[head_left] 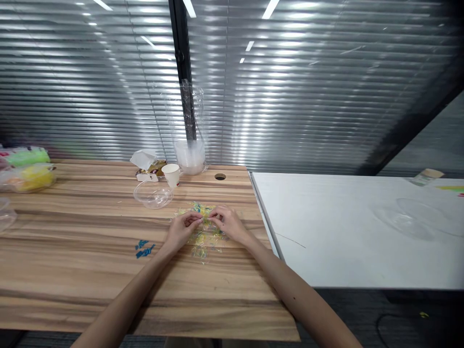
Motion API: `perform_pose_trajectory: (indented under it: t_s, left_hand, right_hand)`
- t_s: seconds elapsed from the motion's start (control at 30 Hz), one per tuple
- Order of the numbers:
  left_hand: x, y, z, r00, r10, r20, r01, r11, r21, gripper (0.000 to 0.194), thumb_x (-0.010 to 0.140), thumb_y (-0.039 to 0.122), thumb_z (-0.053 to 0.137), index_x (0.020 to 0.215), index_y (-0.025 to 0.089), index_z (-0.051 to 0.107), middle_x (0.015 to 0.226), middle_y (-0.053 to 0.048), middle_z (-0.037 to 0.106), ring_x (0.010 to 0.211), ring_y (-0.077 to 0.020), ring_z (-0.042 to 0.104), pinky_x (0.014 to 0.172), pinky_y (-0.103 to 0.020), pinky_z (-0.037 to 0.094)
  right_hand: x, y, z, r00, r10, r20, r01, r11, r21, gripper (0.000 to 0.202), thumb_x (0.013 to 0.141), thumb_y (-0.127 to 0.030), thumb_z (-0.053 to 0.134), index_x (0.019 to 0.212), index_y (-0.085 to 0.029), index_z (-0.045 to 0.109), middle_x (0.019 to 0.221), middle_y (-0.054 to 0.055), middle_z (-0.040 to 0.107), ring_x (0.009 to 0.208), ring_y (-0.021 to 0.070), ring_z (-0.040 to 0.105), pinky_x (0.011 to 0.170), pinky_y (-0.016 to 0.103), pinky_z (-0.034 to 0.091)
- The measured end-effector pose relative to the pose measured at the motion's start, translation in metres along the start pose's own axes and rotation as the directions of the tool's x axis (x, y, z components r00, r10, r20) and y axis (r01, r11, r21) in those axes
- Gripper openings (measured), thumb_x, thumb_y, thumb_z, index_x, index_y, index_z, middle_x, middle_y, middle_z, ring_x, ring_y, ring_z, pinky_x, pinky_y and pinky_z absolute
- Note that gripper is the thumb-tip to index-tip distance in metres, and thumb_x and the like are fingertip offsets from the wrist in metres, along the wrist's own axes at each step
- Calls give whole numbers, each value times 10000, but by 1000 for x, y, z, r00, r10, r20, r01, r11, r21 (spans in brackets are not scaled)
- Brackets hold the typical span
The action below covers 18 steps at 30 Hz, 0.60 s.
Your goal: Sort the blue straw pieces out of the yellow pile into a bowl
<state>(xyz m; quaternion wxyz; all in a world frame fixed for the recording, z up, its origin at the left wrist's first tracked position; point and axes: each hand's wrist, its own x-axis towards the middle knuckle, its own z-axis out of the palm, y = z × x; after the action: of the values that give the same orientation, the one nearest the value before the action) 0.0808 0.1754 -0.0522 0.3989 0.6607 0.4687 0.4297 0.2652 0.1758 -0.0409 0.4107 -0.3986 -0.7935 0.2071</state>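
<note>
The shreds (201,240), yellow, blue and clear, lie in a loose heap on the wooden table (90,280), below and between the two hands. The left hand (182,229) is at the heap's 10 o'clock, the right hand (230,224) at its 2 o'clock. In each, thumb and finger make a narrow pinch, and the fingertips of both hands almost meet; whether a shred is held there, I cannot tell, it is too small. From the heap, blue pieces (145,250) lie at 9 o'clock, a clear bowl (155,199) at 10, and a paper cup (171,176) at 11.
</note>
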Motion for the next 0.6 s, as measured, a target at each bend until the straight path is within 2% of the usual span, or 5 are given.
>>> perform_pose_trajectory:
  t_s: [0.6]
  left_hand:
    - [-1, 6, 0, 1000, 1, 11, -1, 1000, -27, 255, 650, 405, 689, 729, 166, 649, 703, -36, 677, 678, -185, 622, 662, -300, 504]
  right_hand:
    - [-2, -3, 1, 998, -24, 56, 23, 1000, 20, 66, 823, -126, 610, 796, -158, 660, 796, 28, 659, 763, 144, 581, 713, 244, 422]
